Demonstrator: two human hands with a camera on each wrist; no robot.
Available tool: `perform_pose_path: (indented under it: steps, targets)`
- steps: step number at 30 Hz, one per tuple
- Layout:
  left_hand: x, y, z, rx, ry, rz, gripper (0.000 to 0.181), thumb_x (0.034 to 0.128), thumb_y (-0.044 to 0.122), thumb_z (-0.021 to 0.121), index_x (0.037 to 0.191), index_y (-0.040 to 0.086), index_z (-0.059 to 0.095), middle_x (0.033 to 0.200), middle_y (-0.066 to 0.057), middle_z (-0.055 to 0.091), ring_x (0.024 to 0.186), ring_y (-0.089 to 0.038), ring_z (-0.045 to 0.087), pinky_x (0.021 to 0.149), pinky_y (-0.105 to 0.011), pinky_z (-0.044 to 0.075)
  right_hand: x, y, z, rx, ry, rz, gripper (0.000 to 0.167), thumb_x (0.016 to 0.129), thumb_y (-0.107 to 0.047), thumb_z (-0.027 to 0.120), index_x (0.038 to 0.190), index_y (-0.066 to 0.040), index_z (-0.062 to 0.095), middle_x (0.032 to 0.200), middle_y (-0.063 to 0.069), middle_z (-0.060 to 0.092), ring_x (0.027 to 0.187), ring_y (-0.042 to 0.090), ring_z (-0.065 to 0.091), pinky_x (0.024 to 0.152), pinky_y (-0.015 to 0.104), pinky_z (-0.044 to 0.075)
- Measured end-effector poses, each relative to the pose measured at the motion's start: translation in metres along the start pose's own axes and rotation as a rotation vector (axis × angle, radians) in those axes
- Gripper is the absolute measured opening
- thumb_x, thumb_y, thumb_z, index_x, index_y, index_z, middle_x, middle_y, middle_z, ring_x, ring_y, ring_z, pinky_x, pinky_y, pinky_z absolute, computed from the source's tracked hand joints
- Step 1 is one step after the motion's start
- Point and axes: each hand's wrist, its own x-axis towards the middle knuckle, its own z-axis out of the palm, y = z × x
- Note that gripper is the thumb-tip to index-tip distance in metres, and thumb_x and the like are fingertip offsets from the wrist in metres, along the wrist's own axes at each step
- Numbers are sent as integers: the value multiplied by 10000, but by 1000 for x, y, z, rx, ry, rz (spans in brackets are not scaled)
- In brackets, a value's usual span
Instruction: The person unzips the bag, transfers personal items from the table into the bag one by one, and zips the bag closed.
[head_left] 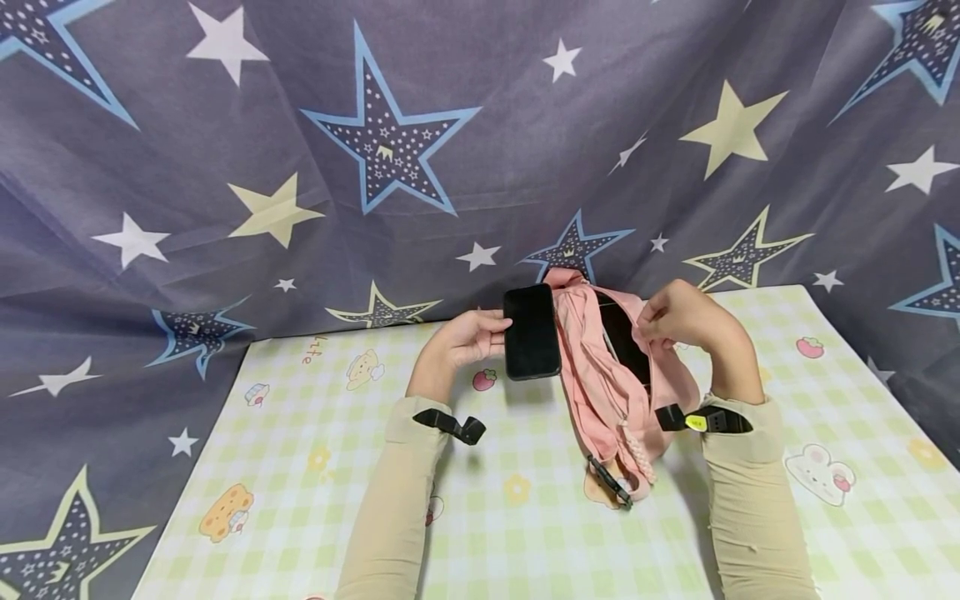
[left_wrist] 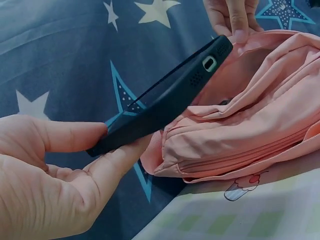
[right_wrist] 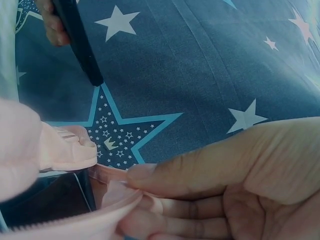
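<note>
In the head view my left hand (head_left: 472,337) pinches a black smartphone (head_left: 532,332) by its side edge, thumb on one face and fingers beneath. The phone is held up beside the pink bag (head_left: 592,358), above the table. The left wrist view shows the phone's dark case (left_wrist: 165,107) tilted, with a port in its end. My right hand (head_left: 686,315) pinches the bag's opening edge between thumb and fingers, drawing it apart. Inside the opening lies something dark and flat (right_wrist: 55,200), partly hidden; its kind is unclear. The bag's zipper teeth (right_wrist: 50,220) show along the rim.
A light green checked cloth with cartoon prints covers the table (head_left: 300,467). A dark star-patterned curtain (head_left: 450,150) hangs right behind it. The bag's black buckle (head_left: 609,482) and a braided pink cord (head_left: 636,450) lie toward the front.
</note>
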Motion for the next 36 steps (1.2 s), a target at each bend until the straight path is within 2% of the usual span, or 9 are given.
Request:
perform_pose_path:
  steps: [8, 14, 21, 25, 28, 32, 36]
  targets:
    - [4, -2, 2, 19, 10, 5, 282, 1067, -42, 315, 1068, 55, 580, 946, -39, 736, 858, -167, 728, 772, -295, 593, 0, 1, 0, 18, 1, 10, 143, 918, -9, 673, 930, 123, 727, 659, 67, 710, 567, 140, 625, 550, 271, 522]
    - [8, -5, 8, 22, 70, -28, 273, 1071, -14, 336, 982, 64, 582, 918, -37, 713, 832, -167, 717, 744, -295, 593, 1, 1, 0, 26, 8, 4, 129, 906, -2, 679, 907, 116, 731, 651, 80, 714, 555, 127, 630, 550, 271, 530]
    - [11, -10, 21, 77, 83, -90, 229, 1087, 49, 361, 1233, 18, 535, 901, -45, 704, 793, -158, 722, 682, -300, 606, 1, 1, 0, 32, 7, 6, 125, 908, 0, 679, 907, 113, 731, 650, 77, 714, 561, 128, 637, 567, 298, 549]
    - [12, -11, 27, 68, 64, -85, 370, 1082, 37, 355, 1435, -37, 436, 927, -50, 698, 812, -162, 722, 691, -301, 606, 1, 3, 0, 29, 5, 5, 137, 915, -6, 670, 919, 119, 727, 654, 64, 709, 567, 135, 630, 560, 288, 538]
    - [12, -10, 31, 70, 16, -77, 482, 1068, 8, 347, 1546, -49, 324, 979, -50, 696, 853, -166, 722, 717, -303, 607, 0, 4, 0, 31, 3, 6, 147, 918, -8, 665, 933, 126, 723, 653, 63, 707, 570, 138, 631, 556, 273, 530]
    - [10, -6, 39, 125, -42, -65, 525, 1038, -48, 348, 1559, -69, 285, 998, -44, 699, 874, -170, 717, 738, -303, 608, 0, 4, -1, 44, 11, 2, 154, 922, -10, 665, 950, 129, 727, 664, 76, 719, 579, 132, 648, 575, 289, 556]
    - [11, -2, 48, 205, -55, -66, 508, 1017, -82, 373, 1521, -105, 319, 977, -47, 691, 861, -169, 707, 735, -291, 604, -2, 3, -2, 56, 28, 0, 134, 901, 14, 662, 937, 123, 731, 686, 81, 730, 589, 128, 662, 592, 295, 576]
